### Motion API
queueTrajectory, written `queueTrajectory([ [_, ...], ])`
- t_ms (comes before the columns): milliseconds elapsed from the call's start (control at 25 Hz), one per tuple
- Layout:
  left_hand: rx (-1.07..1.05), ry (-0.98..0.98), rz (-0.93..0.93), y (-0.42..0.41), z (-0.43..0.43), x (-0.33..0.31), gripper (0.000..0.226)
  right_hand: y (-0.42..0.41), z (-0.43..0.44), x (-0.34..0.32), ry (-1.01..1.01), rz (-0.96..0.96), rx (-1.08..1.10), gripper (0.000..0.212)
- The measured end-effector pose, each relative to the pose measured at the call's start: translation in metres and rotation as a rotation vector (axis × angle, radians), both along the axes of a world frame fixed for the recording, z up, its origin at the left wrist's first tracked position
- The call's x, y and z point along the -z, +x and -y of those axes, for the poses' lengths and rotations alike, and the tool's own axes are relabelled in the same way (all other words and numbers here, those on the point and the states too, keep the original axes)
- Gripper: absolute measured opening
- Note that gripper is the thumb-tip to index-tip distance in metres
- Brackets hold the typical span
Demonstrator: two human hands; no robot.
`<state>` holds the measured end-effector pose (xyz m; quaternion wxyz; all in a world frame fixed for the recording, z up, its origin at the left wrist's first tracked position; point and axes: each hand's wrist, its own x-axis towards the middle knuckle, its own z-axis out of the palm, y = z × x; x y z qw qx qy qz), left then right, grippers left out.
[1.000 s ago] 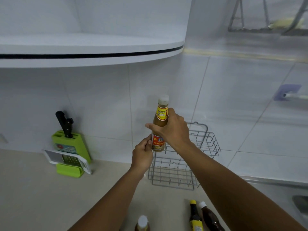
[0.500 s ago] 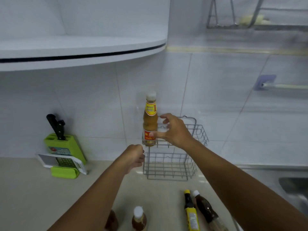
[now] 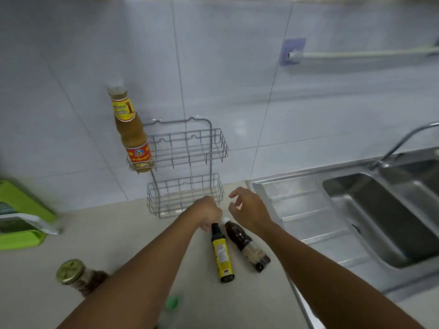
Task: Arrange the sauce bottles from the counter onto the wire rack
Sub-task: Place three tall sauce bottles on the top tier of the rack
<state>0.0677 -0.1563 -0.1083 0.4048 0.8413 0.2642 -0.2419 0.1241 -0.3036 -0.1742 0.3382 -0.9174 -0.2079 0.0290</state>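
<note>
One orange sauce bottle point(image 3: 133, 132) seated upright in wire rack point(image 3: 187, 150) upper tier, left end. Left hand point(image 3: 209, 216) closed on yellow-labelled bottle point(image 3: 222, 254) neck on tabletop point(image 3: 114, 236); right hand point(image 3: 249, 211) open above dark bottle point(image 3: 244, 244).

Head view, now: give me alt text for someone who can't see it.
Both hands reach for two dark sauce bottles standing on the counter: the left hand closes on the top of the yellow-label bottle, while the right hand hangs open over the brown bottle. One orange sauce bottle stands in the wire rack top tier; a jar sits at left.
</note>
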Motion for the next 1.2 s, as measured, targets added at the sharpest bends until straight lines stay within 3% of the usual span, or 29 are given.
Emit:
queueTrajectory([
  [160,-0.018,0.069,-0.136,-0.018,0.026,0.072,0.038,-0.015,0.03,0.049,-0.418,-0.325,-0.069,0.064],
  [360,-0.125,0.066,-0.157,-0.032,0.043,0.127,0.059,-0.024,0.035,0.072,-0.472,-0.343,-0.039,0.064],
  [600,-0.244,-0.026,-0.103,-0.032,0.056,0.136,0.066,-0.021,0.036,0.077,-0.455,-0.316,-0.006,0.047],
  [680,-0.253,-0.121,-0.019,-0.032,0.054,0.123,0.064,-0.021,0.039,0.069,-0.357,-0.346,0.025,0.046],
  [800,-0.233,-0.206,0.188,-0.03,0.032,0.077,0.055,-0.013,0.039,0.033,-0.036,-0.352,0.069,0.044],
  [1040,-0.233,-0.234,0.721,-0.022,-0.036,-0.061,0.046,0.025,-0.001,-0.111,0.529,-0.175,-0.035,0.043],
  [1200,-0.317,-0.199,0.902,-0.008,-0.077,-0.123,0.04,0.05,-0.043,-0.186,0.672,-0.054,-0.096,0.041],
])
